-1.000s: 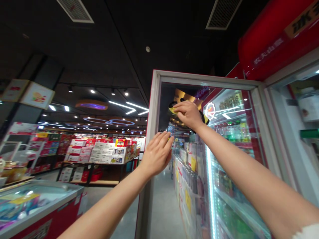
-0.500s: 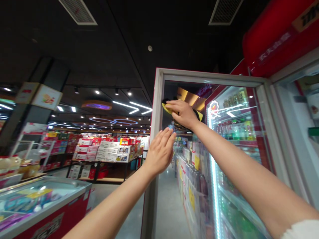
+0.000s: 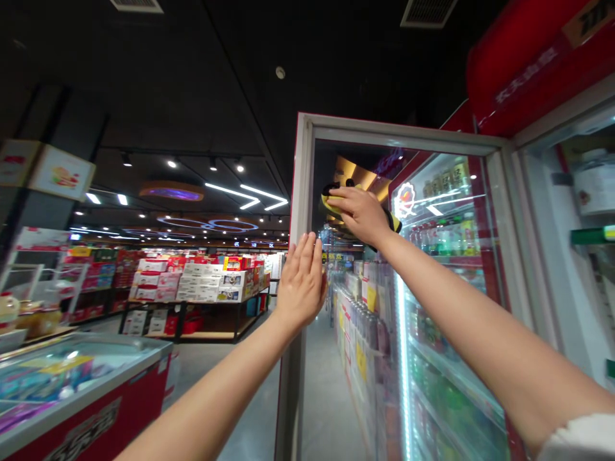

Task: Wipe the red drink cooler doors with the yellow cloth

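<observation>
A glass door (image 3: 355,397) with a pale frame stands swung out from a red drinks fridge. My right hand (image 3: 360,214) presses a yellow and black cloth (image 3: 331,200) to the upper part of the glass, fingers over it. Lower and to the left, my left hand (image 3: 302,282) lies flat against the door's left frame edge, its fingers stretched upward and holding nothing. Bottles and a bright light strip show in the glass.
An ice-cream chest freezer (image 3: 158,365) is at the lower left. Stacked boxes (image 3: 199,282) sit on a display table behind it. On the right are the fridge's open interior (image 3: 552,224) and its red top (image 3: 509,77).
My right hand and the cloth have shifted slightly right on the glass. My left hand has moved a little left and up onto the frame. The whole view has shifted slightly.
</observation>
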### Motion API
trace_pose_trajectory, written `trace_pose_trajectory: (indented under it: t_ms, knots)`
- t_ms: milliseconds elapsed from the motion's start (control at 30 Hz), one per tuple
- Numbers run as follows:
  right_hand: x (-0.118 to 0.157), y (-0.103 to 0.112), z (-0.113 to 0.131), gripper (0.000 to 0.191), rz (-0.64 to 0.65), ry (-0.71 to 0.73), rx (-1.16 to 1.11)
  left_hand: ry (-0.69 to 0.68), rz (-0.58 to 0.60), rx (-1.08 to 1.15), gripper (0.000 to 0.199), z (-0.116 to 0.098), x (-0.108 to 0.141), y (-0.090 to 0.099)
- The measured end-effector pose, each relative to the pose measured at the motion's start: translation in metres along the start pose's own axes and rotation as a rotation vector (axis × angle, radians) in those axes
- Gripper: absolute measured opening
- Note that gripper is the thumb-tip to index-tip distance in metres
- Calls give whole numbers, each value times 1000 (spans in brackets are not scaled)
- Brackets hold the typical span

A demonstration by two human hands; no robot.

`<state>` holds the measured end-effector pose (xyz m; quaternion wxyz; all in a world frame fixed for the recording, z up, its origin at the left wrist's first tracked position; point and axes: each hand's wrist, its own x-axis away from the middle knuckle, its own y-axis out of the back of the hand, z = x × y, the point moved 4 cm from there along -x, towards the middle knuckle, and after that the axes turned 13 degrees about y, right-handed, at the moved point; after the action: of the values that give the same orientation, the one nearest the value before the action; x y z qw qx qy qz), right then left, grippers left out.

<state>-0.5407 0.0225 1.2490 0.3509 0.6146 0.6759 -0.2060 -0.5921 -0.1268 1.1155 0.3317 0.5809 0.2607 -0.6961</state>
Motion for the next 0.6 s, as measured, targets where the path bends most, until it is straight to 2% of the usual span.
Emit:
trace_pose_trajectory:
  t_ms: [67, 167, 233, 300, 367, 433, 500, 600]
  knots:
    - [6, -3, 10, 45, 14, 11, 15, -4, 16, -14, 78, -1, 4, 1]
    - [26, -10, 33, 48, 108, 169, -41, 3, 31, -19, 77, -2, 14, 3]
    - [33, -11, 38, 48, 160, 237, -65, -2, 29, -16, 77, -3, 22, 4]
    - [29, -9, 30, 49, 152, 176, -38, -10, 29, -10, 77, -4, 28, 4]
    - [19, -7, 17, 51, 90, 18, 21, -11, 29, -6, 78, -4, 32, 4]
    - [14, -8, 14, 53, 37, -93, 63, -13, 25, -10, 78, -4, 35, 4]
    - [16, -14, 25, 54, 46, -60, 47, -19, 24, -14, 78, -4, 38, 6]
    - [29, -21, 44, 54, 139, 114, -31, -14, 37, -18, 77, -4, 41, 6]
